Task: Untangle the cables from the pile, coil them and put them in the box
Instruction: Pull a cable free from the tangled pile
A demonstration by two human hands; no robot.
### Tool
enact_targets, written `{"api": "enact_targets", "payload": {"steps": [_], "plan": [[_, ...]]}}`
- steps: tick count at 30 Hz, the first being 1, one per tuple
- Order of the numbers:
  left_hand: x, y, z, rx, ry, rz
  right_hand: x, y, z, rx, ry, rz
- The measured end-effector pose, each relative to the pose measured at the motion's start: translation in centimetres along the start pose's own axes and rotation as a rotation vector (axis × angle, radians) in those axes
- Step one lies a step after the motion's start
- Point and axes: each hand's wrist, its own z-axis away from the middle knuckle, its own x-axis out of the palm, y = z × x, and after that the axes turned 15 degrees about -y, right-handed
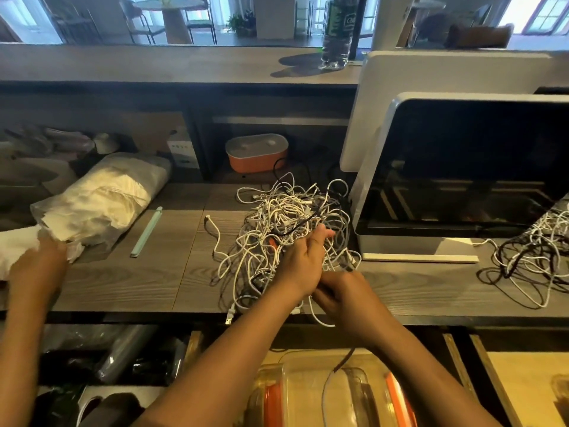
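Note:
A tangled pile of white and a few black cables lies on the wooden desk, in front of me. My left hand reaches into the pile's near right side, its fingers curled into the strands and the thumb sticking out. Just below it, my right hand has its fingers curled around a white cable at the desk's front edge. A clear plastic box with orange clips sits below the desk edge. A cable with a dark end hangs over the box.
A second cable tangle lies at the right, beside a monitor. Another person's hand touches a plastic bag of white material at the left. A pale green strip, an orange-and-grey case and a bottle stand further back.

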Motion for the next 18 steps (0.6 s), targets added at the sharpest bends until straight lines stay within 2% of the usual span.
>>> {"api": "enact_targets", "payload": {"steps": [5,9,13,18], "plan": [[-0.5,0.6,1.4,-0.088,-0.308,0.082,-2.3,-0.7,0.4,0.039,0.158,-0.081],[-0.6,1.3,2.7,-0.149,-0.478,0.061,-3.5,-0.8,0.8,0.104,0.137,-0.080],[-1.0,1.1,2.2,-0.223,-0.578,0.194,-3.3,-0.7,1.2,0.024,0.064,-0.260],[-1.1,0.4,1.6,-0.251,-0.640,0.327,-2.9,-0.4,1.3,-0.039,0.025,-0.297]]}}
